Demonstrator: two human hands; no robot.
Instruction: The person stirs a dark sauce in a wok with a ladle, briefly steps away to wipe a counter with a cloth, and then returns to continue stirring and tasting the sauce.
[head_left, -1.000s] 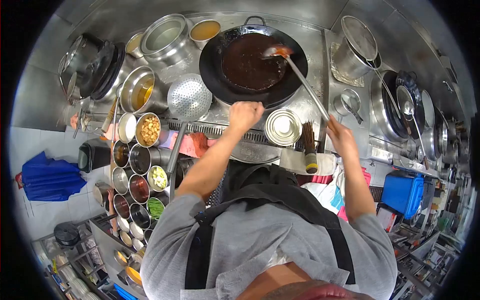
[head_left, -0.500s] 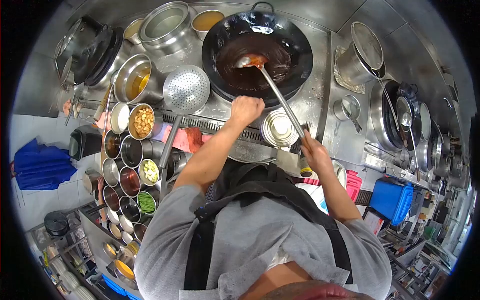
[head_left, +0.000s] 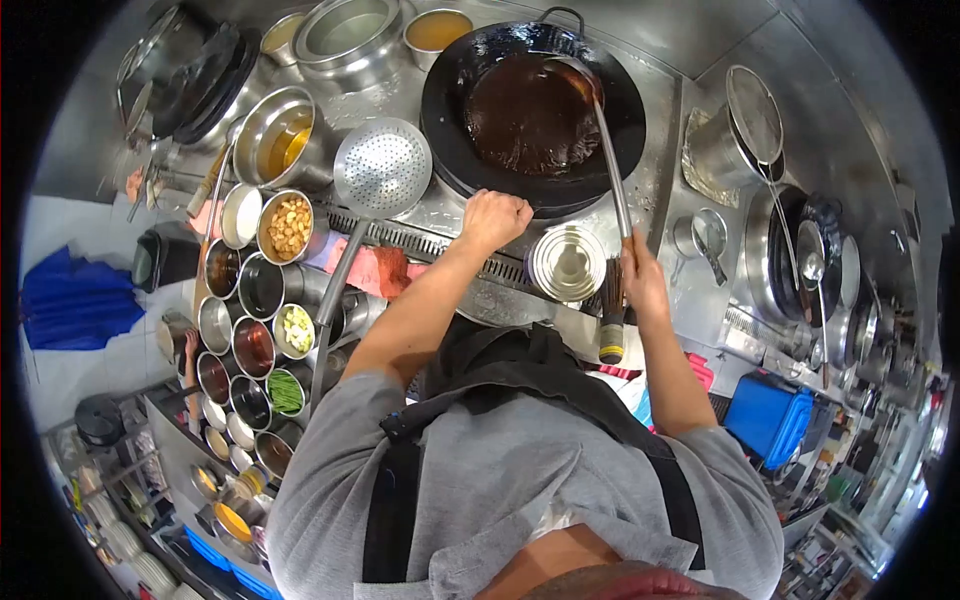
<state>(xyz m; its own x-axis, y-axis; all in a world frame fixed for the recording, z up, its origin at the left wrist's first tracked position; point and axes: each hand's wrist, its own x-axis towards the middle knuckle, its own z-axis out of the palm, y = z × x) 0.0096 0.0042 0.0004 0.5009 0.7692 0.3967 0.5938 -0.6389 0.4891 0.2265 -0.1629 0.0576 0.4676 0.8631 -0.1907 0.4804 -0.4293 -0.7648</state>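
Note:
A large black wok (head_left: pixel 440 130) sits on the stove with dark reddish-brown sauce (head_left: pixel 530 110) in it. At its near edge my left hand (head_left: pixel 497 220) is closed on the wok; the exact grip point is hidden under the fingers. My right hand (head_left: pixel 643 277) is wrapped round the handle of a long ladle (head_left: pixel 612 150). The ladle's bowl rests high against the wok's right inner wall, partly in the sauce. Just left of my right hand stand nested round tins (head_left: pixel 569 262) and a bristle brush (head_left: pixel 611 335).
A perforated skimmer (head_left: pixel 383 165) lies left of the wok, its handle pointing toward me. Several ingredient pots, one with diced brown pieces (head_left: pixel 286 227), line the left side. A steel pot with a strainer (head_left: pixel 754 115) and a small saucepan (head_left: pixel 700 234) stand on the right.
The ladle's bowl has gone from the sauce's middle to the wok's upper right wall, its handle now steeper. My right hand shifted up and right; my left hand stays at the near edge.

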